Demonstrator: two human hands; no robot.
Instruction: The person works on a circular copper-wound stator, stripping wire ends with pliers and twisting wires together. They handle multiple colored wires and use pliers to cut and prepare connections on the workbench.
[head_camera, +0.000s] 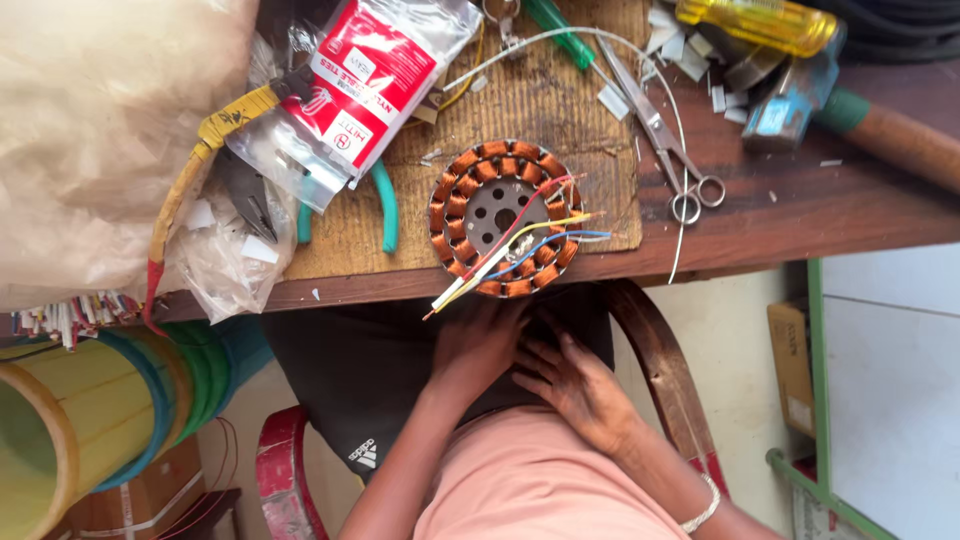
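Round copper-orange wound stator ring (504, 218) with grey perforated centre; its red, yellow, blue and white lead wires (520, 240). Teal-handled pliers (385, 205); red-and-white plastic packet (362, 75); translucent yellow screwdriver handle (755, 22); brown wooden bench (800, 205).

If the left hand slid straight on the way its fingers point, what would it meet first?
Probably the table edge, then the loose wire ends of the copper-wound stator; the left hand looks lower than the tabletop, so depth is uncertain.
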